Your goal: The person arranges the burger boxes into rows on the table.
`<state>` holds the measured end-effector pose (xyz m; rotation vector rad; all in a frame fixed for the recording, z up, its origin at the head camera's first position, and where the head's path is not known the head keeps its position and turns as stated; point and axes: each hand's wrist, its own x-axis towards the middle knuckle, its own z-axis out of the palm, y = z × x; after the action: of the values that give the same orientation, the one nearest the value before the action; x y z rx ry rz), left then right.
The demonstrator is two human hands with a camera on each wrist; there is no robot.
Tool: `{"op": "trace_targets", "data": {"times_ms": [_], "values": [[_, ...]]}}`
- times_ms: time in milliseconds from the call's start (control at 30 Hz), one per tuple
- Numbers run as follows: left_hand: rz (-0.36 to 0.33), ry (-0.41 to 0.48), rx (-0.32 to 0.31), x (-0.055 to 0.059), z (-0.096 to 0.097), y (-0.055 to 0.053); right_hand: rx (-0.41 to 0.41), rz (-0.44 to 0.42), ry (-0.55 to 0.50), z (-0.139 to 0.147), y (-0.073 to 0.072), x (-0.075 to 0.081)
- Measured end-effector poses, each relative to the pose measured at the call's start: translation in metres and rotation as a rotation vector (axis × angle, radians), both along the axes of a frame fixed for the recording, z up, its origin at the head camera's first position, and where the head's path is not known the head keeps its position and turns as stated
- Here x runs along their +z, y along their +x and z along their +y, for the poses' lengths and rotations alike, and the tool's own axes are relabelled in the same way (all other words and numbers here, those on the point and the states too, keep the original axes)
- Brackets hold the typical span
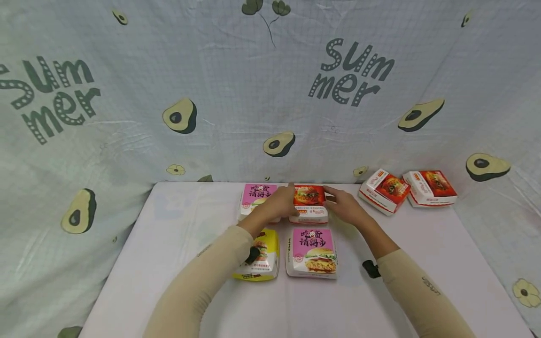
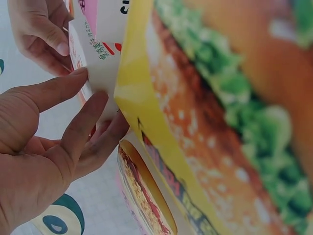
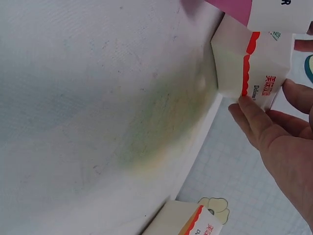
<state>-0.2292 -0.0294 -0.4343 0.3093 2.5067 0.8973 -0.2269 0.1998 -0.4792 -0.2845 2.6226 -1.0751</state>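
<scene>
Both hands are at a red-topped burger box (image 1: 310, 196) near the table's back edge. My left hand (image 1: 280, 203) holds its left side, with the thumb near the front corner and the fingers toward the back. On the opposite side, my right hand (image 1: 344, 205) grips the box with fingertips near its back right corner. Seen from the right wrist, the fingers lie against the white box wall (image 3: 264, 63). A pink-topped burger box (image 1: 253, 192) stands just left of it, partly covered by my left hand. In front are a yellow burger box (image 1: 265, 253) and another pink-topped burger box (image 1: 313, 253).
Two more red burger boxes, one tilted (image 1: 385, 191) and one beside it (image 1: 430, 188), lie at the back right. A white cloth backdrop (image 1: 228, 84) printed with avocados rises behind the white table (image 1: 169, 263). My left forearm passes over the yellow box.
</scene>
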Motion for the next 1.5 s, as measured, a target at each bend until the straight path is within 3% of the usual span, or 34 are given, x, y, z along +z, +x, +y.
{"op": "trace_targets", "data": {"times_ms": [233, 633, 1000, 1267, 1500], "values": [[-0.011, 0.001, 0.005, 0.004, -0.001, 0.006, 0.011, 0.006, -0.026, -0.001, 0.002, 0.000], [0.052, 0.003, -0.008, 0.004, -0.002, 0.006, 0.010, 0.003, -0.058, 0.000, 0.002, -0.002], [0.057, 0.029, -0.007, 0.006, -0.004, 0.008, -0.023, -0.004, -0.059, 0.000, 0.004, -0.002], [0.119, -0.025, -0.038, 0.011, -0.005, 0.006, -0.057, 0.062, -0.005, 0.010, 0.015, 0.004], [0.182, -0.001, -0.024, 0.017, -0.005, 0.007, -0.082, 0.119, -0.065, 0.032, 0.030, 0.012]]}}
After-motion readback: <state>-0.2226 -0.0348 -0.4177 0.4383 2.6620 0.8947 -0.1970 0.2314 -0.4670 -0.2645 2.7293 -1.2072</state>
